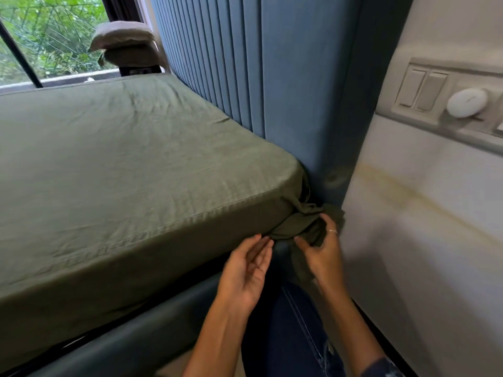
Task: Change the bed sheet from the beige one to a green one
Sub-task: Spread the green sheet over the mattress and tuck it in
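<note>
Green sheet (114, 164) is spread across the mattress, filling the left of the frame, and it's knotted (295, 227) at the corner, lower centre. Your right hand (322, 247) pinches that bunched cloth beside the blue headboard (299, 77). Your left hand (245, 276) is relaxed, palm up, fingertips just touching the knot.

Green sheet (114, 164) runs off frame left; its bunched corner (296, 227) hides right hand (324, 248) fingertips; lower-right wall blurred.
</note>
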